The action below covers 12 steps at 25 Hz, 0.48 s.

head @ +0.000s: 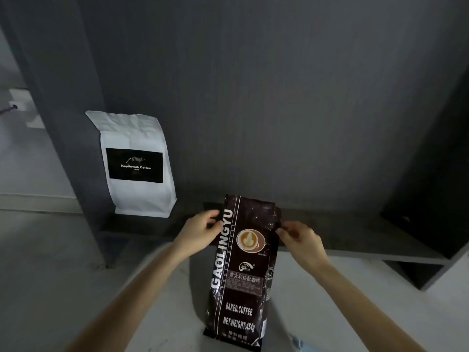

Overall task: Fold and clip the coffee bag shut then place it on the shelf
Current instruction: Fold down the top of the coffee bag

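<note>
Grey shelf [355, 240] behind coffee bag [243, 265] (between hands)

**One head-worn view, looking forward and down**

The single wide-angle camera sits on the person's head, facing a dark wall [279, 97] and tilted down. Both forearms reach in from the near edge, close below; the shelf [355, 240] lies farther off.

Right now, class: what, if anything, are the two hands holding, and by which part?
Both hold the dark coffee bag near its top: the left hand on its left edge, the right hand on its right edge.
</note>
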Each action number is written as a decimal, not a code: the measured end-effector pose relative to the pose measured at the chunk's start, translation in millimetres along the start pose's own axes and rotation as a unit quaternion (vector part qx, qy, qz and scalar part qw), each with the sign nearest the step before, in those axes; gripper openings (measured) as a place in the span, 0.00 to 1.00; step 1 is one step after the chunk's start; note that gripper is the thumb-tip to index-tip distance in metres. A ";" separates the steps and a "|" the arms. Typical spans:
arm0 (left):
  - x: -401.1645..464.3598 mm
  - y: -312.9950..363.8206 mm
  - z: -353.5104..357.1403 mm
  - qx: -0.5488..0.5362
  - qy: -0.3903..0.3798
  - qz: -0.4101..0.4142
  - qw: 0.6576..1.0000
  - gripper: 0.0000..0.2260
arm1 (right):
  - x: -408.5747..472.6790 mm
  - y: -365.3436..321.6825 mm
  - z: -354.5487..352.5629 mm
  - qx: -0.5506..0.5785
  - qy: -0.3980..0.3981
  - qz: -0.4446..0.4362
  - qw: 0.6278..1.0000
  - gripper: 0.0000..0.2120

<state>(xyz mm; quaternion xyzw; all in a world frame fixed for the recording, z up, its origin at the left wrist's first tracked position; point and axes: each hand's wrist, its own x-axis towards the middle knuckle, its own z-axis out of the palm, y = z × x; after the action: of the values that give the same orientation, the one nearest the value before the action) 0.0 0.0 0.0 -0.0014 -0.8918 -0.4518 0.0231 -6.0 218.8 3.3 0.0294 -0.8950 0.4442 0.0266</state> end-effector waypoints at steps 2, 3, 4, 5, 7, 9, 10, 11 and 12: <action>-1.8 -2.0 3.5 -0.003 -0.009 0.009 1.000 0.18 | -0.6 2.3 3.3 -0.005 -0.007 0.003 1.000 0.12; -4.5 -5.0 7.0 -0.006 -0.013 0.012 1.000 0.18 | -1.9 4.9 5.8 -0.010 -0.011 0.000 1.000 0.11; -7.8 -7.0 10.3 -0.012 -0.016 0.016 1.000 0.19 | -3.8 6.9 8.8 -0.012 -0.012 -0.007 1.000 0.10; -9.3 -9.5 12.9 -0.031 -0.019 0.014 0.999 0.20 | -5.4 8.2 10.6 0.001 -0.010 -0.008 1.000 0.09; -14.9 -12.7 16.6 -0.079 -0.017 0.022 0.996 0.21 | -10.8 11.1 13.5 0.033 0.003 -0.005 0.999 0.07; -22.9 -14.4 20.7 -0.121 0.004 0.027 0.992 0.19 | -17.8 15.5 18.9 0.059 0.016 0.005 0.998 0.07; -27.4 -15.0 22.1 -0.140 0.014 0.025 0.990 0.19 | -22.3 17.4 22.5 0.072 0.021 0.013 0.997 0.06; -32.8 -14.8 22.7 -0.157 0.019 0.020 0.987 0.18 | -26.9 18.8 25.2 0.089 0.028 0.020 0.995 0.06; -39.2 -14.6 22.4 -0.168 0.018 0.023 0.985 0.16 | -31.5 19.3 27.1 0.105 0.034 0.022 0.994 0.06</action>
<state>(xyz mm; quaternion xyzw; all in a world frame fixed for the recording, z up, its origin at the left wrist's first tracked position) 37.9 10.1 -26.6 -0.0173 -0.8026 -0.5942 0.0493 23.4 209.7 -30.7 -0.0026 -0.8422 0.5374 0.0440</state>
